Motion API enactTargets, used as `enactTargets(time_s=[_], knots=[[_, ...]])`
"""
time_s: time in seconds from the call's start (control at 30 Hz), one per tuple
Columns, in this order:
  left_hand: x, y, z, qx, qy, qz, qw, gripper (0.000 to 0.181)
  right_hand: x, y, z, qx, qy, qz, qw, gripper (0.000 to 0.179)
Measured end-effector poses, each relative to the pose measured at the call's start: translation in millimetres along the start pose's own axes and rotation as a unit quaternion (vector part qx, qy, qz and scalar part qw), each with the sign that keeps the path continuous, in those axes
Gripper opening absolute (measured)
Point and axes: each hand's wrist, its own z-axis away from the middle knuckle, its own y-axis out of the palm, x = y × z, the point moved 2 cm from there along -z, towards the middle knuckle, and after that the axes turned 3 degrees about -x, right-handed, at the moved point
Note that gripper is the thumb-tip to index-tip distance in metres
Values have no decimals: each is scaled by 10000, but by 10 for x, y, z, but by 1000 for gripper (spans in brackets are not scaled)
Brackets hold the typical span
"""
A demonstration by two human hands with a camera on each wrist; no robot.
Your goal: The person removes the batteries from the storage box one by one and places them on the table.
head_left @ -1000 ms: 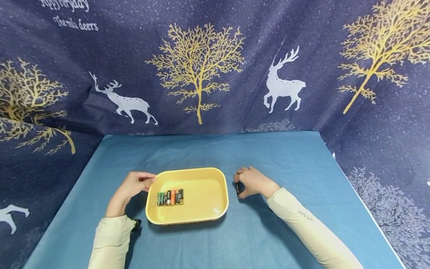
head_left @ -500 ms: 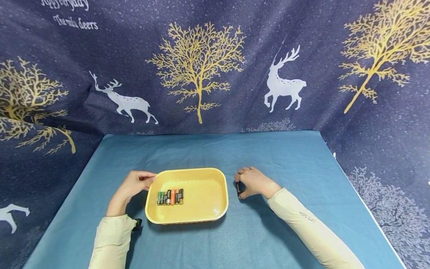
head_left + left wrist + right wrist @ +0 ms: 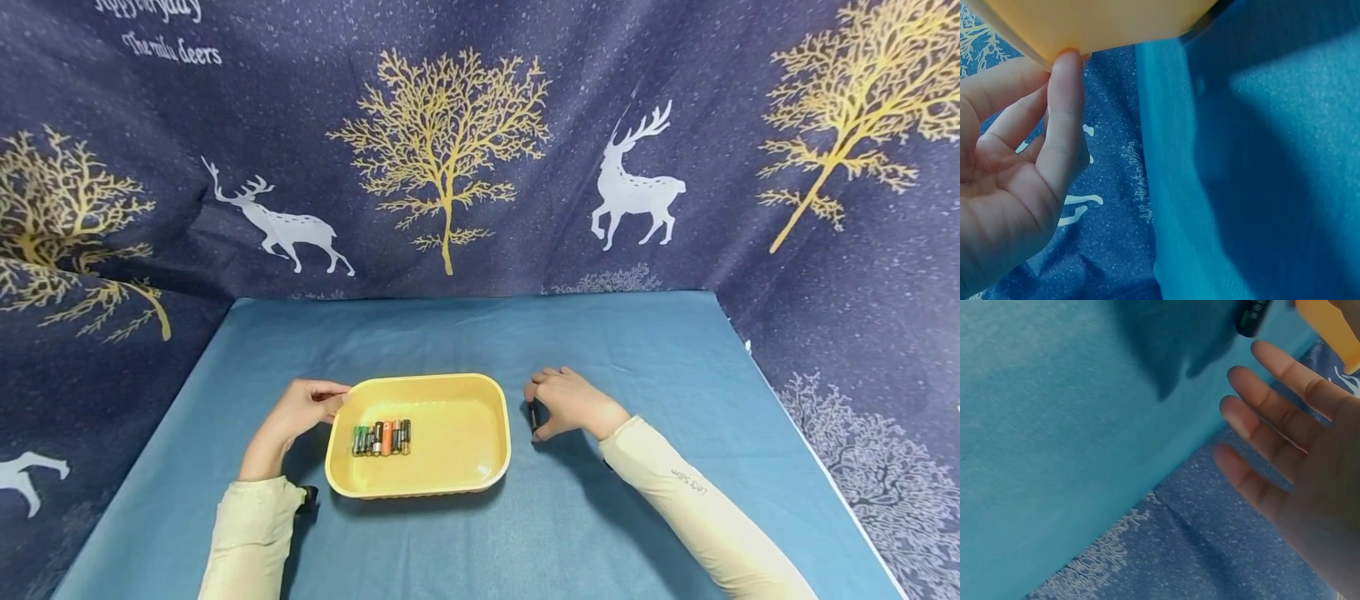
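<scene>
A shallow yellow plastic tray (image 3: 457,483) stands on the table, with a row of several batteries (image 3: 381,438) along the left part of its floor. My left hand (image 3: 300,410) pinches the tray's left rim between thumb and fingers, also plain in the left wrist view, where the thumb (image 3: 1065,119) presses the yellow wall. Right of the tray, my right hand (image 3: 573,404) holds a single black battery (image 3: 533,415) between thumb and fingertips, close over the cloth. In the right wrist view the battery (image 3: 1250,317) shows at the top by the index fingertip, the other fingers spread.
A blue cloth (image 3: 450,550) covers the table. Behind and beside it hangs a dark blue curtain (image 3: 517,217) printed with deer and trees. Pale sleeves cover both forearms; a small black device (image 3: 306,498) sits at the left wrist.
My right hand and the black battery have shifted very slightly away from me. The left hand stays at the tray's rim, and the batteries in the row have not moved.
</scene>
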Motion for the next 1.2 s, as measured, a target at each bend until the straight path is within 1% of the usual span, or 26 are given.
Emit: enactTargets(time_s=[0.13,0.23,0.43,0.57,0.77,0.9,1.03,1.2], knots=[[5,-3,-5,21,5,0,10000,30,33,-88,0,29,44,-88,9999,53],[8,-1,-7,12,24,11,10000,30,65,-181,-11,-24,56,-115,9999,53],[9,11,3,-31,-28,-67,10000,29,160,-384,-76,-333,-70,-126,9993,49],[9,24,4,-78,-87,-116,9999,28,243,-516,-139,-571,-155,3,9982,43],[16,9,3,-25,-71,-67,9999,29,395,-700,-266,-663,-364,66,9971,38],[21,-2,5,50,-48,4,10000,31,509,-777,-353,-710,-587,56,9957,37],[23,-5,3,47,-52,17,10000,31,621,-823,-446,-794,-757,117,9939,38],[16,-7,4,34,-35,-12,10000,30,764,-853,-588,-792,-822,315,9930,39]])
